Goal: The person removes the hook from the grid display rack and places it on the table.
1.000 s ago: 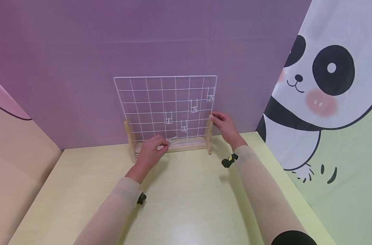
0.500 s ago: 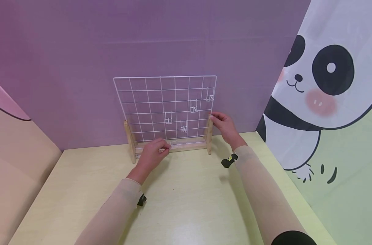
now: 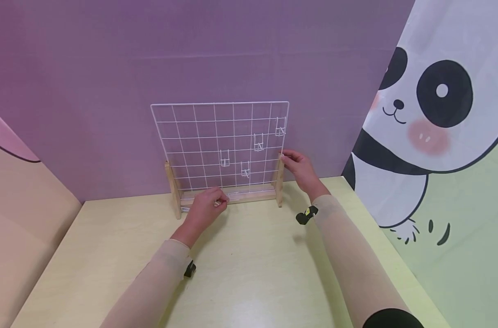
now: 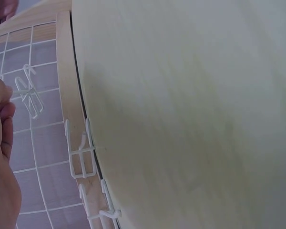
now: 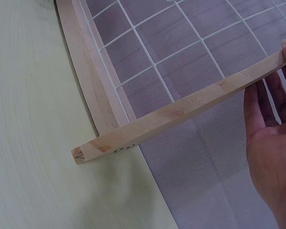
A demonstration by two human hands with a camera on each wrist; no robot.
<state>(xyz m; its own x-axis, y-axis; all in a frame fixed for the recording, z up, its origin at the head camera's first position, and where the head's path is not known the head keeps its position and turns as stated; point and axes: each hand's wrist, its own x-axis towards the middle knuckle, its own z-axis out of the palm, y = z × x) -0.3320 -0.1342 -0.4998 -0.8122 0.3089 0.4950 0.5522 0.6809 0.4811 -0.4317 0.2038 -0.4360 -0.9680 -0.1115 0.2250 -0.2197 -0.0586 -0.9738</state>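
A white wire grid panel (image 3: 204, 136) stands upright in a wooden stand (image 3: 253, 197), with several white wire hooks (image 3: 259, 143) hanging on its middle and right. Low in front of the panel, my left hand (image 3: 205, 207) pinches a small white wire hook (image 4: 29, 93) between thumb and fingers. That hook overlaps the lower wires in the left wrist view. My right hand (image 3: 302, 171) grips the top of the stand's right post (image 5: 181, 107), thumb on one side and fingers on the other.
Two more hooks (image 4: 83, 152) lie along the stand's base bar at the left. The pale wooden table (image 3: 241, 269) backs onto a purple wall cloth (image 3: 216, 54). A panda-print cloth (image 3: 441, 136) hangs on the right.
The left hand has dipped slightly with the hook, whose wire ends now sit lower against the bottom wires. The right hand keeps its grip on the post.
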